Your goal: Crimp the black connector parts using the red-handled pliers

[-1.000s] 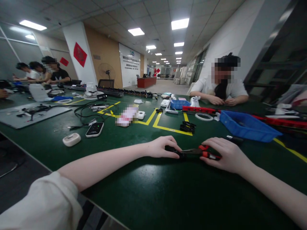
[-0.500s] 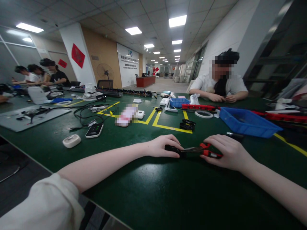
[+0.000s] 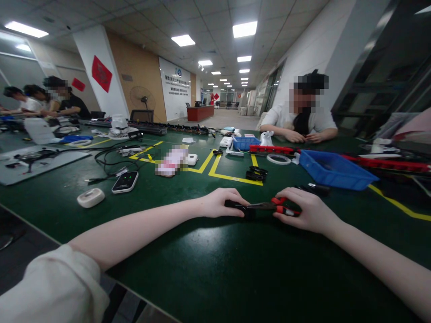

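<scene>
Low on the green table [image 3: 215, 273], both forearms stretched forward. Curled tight over a small black part [image 3: 235, 205] with the left hand [image 3: 220, 202]. Wrapped round red-handled pliers [image 3: 284, 209] with the right hand [image 3: 308, 211]: lying sideways, nose pointing left, right at the part. Farther back, a blue bin [image 3: 332, 169].

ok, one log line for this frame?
left hand: holds black part on green table | right hand: grips red-handled pliers, nose at black part | nearby: blue bin
</scene>
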